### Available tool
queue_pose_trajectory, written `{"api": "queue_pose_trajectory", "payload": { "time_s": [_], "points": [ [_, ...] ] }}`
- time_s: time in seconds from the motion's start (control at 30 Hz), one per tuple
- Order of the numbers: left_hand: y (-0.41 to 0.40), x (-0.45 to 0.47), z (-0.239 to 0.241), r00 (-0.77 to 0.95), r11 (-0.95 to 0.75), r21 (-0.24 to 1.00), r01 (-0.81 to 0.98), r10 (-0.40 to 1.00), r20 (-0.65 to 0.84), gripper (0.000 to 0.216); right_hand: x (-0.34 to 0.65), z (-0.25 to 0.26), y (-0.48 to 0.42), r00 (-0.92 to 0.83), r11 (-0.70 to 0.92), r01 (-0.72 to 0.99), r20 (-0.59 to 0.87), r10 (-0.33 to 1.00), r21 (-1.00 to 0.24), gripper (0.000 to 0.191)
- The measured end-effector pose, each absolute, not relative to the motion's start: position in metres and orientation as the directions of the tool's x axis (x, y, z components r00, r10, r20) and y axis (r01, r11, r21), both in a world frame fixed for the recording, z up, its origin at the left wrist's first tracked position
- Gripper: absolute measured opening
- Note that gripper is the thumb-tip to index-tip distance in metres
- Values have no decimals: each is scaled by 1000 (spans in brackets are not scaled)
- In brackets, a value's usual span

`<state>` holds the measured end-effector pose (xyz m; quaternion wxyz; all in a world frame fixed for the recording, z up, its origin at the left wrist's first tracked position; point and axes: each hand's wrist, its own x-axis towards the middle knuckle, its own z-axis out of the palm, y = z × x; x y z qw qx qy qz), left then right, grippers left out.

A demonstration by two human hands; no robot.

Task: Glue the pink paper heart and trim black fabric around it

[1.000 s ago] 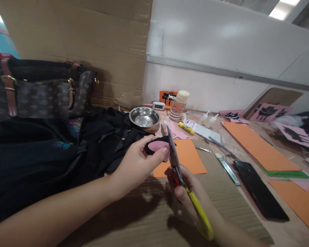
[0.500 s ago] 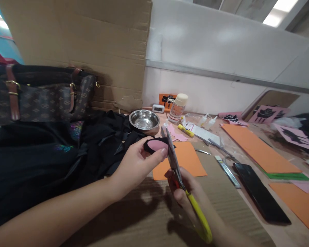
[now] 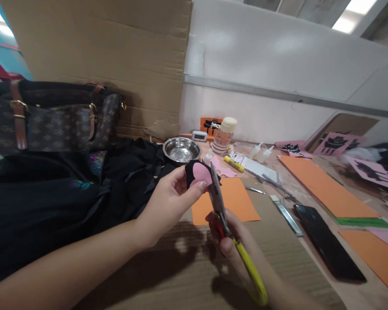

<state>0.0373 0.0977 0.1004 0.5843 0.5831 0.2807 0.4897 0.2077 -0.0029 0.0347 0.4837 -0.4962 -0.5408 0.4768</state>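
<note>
Between the thumb and fingers of my left hand [image 3: 173, 196] is a small piece of black paper with a pink piece [image 3: 201, 172] on its face, held up off the table. My right hand [image 3: 231, 237] is wrapped round yellow-handled scissors [image 3: 217, 198], blades pointing up and away from me. The blades meet the right edge of the paper piece; whether they are fully closed I cannot make out. An orange sheet [image 3: 239, 200] lies below and behind the scissors on the cardboard [image 3: 278, 262].
Behind my hands stand a metal bowl [image 3: 182, 148] and a bottle [image 3: 225, 135]. A yellow glue stick [image 3: 234, 164], a box cutter [image 3: 286, 216] and a phone [image 3: 326, 241] lie to the right, near orange paper [image 3: 323, 185]. Dark cloth [image 3: 51, 193] and a handbag [image 3: 51, 118] fill the left.
My left hand has turned the paper piece, so its pink face shows wider and sits slightly higher. The scissors have stayed almost in place, and their blades look closer together.
</note>
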Motion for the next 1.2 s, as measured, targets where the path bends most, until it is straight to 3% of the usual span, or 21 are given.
{"api": "queue_pose_trajectory", "payload": {
  "time_s": [1.2],
  "points": [
    [95, 38, 100, 367, -196, 953, -230, 890, 272, 6, 208, 38, -1, -34, 51, 41, 50, 998, -998, 62]
  ]
}}
